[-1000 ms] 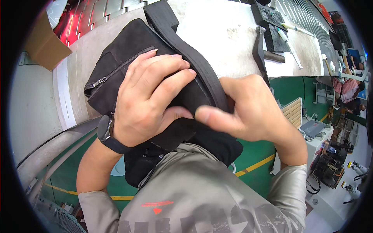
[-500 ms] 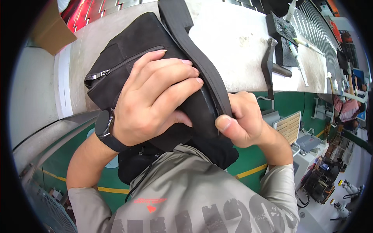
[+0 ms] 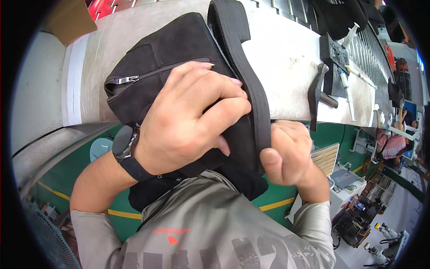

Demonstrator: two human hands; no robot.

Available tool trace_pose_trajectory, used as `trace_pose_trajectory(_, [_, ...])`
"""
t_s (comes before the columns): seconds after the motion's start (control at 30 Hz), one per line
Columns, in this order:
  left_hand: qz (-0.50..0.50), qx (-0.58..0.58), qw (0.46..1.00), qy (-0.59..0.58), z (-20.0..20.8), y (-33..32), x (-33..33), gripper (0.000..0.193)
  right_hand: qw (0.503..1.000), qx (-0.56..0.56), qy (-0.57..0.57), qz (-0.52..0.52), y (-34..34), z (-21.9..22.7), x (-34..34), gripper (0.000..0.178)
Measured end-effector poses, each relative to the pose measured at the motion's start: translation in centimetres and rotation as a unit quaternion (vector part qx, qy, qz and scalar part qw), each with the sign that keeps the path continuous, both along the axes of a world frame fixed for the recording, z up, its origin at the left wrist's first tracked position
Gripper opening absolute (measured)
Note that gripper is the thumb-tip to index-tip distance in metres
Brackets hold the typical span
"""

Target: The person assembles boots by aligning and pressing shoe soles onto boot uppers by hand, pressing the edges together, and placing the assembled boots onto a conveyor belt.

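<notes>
We had the black boot [image 3: 179, 49] on its side across the near edge of the table [image 3: 286, 87], toe end overhanging. Bare tabletop lay open between its sole [image 3: 258, 101] and the hammer [image 3: 315, 98] to the right. Our left hand [image 3: 192, 119] gripped the upper, fingers bent toward the sole; our right hand [image 3: 289, 154] was closed narrowly on the toe end.
</notes>
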State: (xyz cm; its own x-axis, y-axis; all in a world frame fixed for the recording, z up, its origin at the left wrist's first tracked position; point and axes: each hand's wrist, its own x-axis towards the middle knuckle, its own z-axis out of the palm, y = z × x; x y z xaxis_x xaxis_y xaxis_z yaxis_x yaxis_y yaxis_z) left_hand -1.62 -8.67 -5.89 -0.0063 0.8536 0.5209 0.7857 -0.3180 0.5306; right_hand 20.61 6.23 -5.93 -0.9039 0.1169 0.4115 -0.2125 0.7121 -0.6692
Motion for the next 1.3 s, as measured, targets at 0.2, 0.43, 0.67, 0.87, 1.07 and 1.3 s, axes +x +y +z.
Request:
trace_pose_trajectory(0.2, [0.000, -0.010, 1.000, -0.011, 0.5, 0.0, -0.3, 0.075, 0.950, 0.160, -0.226, -0.146, -1.8, 4.8, -0.5, 0.041])
trace_pose_trajectory(0.43, [0.041, -0.068, 0.997, 0.023, 3.5, 0.8, -3.0, 0.052, 0.934, -0.234, -0.234, -0.136, 2.1, 3.6, -3.5, 0.055])
trace_pose_trajectory(0.67, [0.035, -0.026, 0.999, -0.020, 1.7, 4.2, -3.6, 0.038, 0.936, -0.261, -0.208, -0.112, 1.3, 2.7, -4.2, 0.054])
trace_pose_trajectory(0.87, [-0.011, -0.107, 0.994, -0.013, 2.5, 3.1, -5.1, 0.056, 0.959, -0.170, -0.207, -0.088, 2.0, 3.6, -4.4, 0.051])
trace_pose_trajectory(1.07, [-0.017, -0.144, 0.989, 0.008, 2.7, 1.9, -4.4, 0.081, 0.965, -0.103, -0.231, -0.064, 2.7, 4.1, -4.7, 0.048])
trace_pose_trajectory(1.3, [-0.024, -0.145, 0.989, -0.017, 2.9, 2.0, -4.5, 0.084, 0.943, 0.051, -0.319, -0.080, 2.4, 6.4, -5.6, 0.047])
